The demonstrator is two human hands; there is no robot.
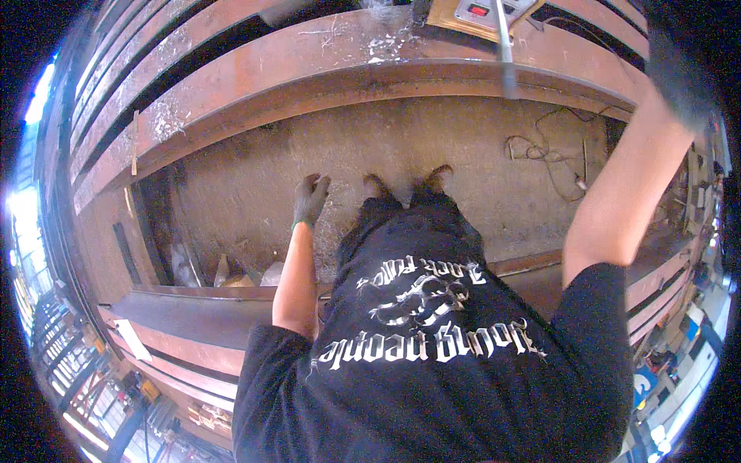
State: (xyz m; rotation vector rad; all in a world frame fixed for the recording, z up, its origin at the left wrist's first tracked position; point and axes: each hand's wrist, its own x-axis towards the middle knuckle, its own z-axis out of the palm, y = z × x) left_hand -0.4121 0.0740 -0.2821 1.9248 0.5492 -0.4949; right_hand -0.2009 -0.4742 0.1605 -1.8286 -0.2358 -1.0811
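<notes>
Head view: brown beam [285, 58] lies beyond the loosely parted left hand [311, 198]; right hand [683, 81] too blurred to tell

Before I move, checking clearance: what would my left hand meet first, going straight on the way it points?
Your left hand would probably meet the reddish-brown beam ahead, though their relative height is unclear.

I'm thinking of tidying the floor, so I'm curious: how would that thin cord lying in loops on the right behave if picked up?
The cord is probably floppy, since it lies in loose, uneven curves on the floor. It looks thin, so the visible stretch may be light. Its loops appear to cross, so it could tangle when lifted.
</notes>
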